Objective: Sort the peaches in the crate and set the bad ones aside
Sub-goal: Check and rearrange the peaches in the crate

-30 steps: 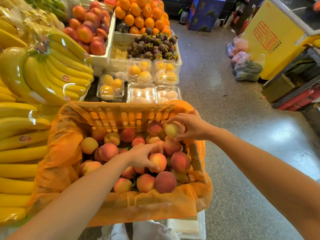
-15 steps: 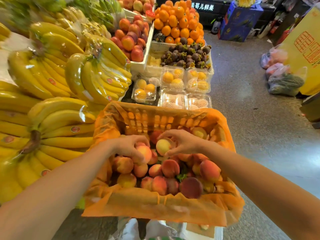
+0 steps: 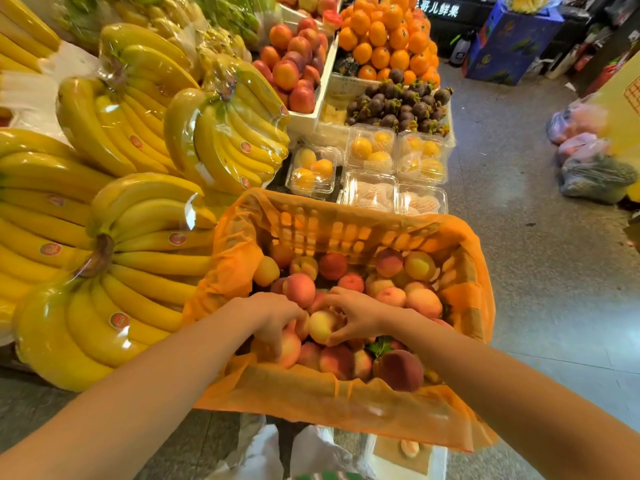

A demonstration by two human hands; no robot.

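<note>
**Q:** Moved since the earlier look?
**A:** Both hands, from the middle of the crate (image 3: 329, 233) toward its near half. The right hand (image 3: 358, 315) has brought one pale peach (image 3: 321, 326) along.

**Q:** Item one, the peaches (image 3: 388, 271): where and how many?
**A:** One heaped lot, all inside the crate, too many to count. The crate is lined with orange netting (image 3: 311, 403) that drapes over the near rim.

**Q:** Appearance?
**A:** Mixed. Most are pink-red over yellow, and several near the far wall are mostly yellow. One dark peach (image 3: 398, 370) in dull brownish red sits at the near edge, beside a green leaf (image 3: 379, 346).

**Q:** Right hand, fingers?
**A:** Thumb and fingers wrapped round the pale peach, which is creamy yellow with a pink blush. It is held just above the heap.

**Q:** Left hand (image 3: 273, 318)?
**A:** Fingers curled downward over a pink peach (image 3: 290, 348) in the near left part of the heap. The two hands are just beside each other.

**Q:** Surroundings?
**A:** Wrapped bananas (image 3: 138, 258) to the left, clear boxes (image 3: 370, 150) of yellow fruit behind the crate, oranges (image 3: 388, 46) farther back, grey floor (image 3: 536, 271) to the right.
</note>
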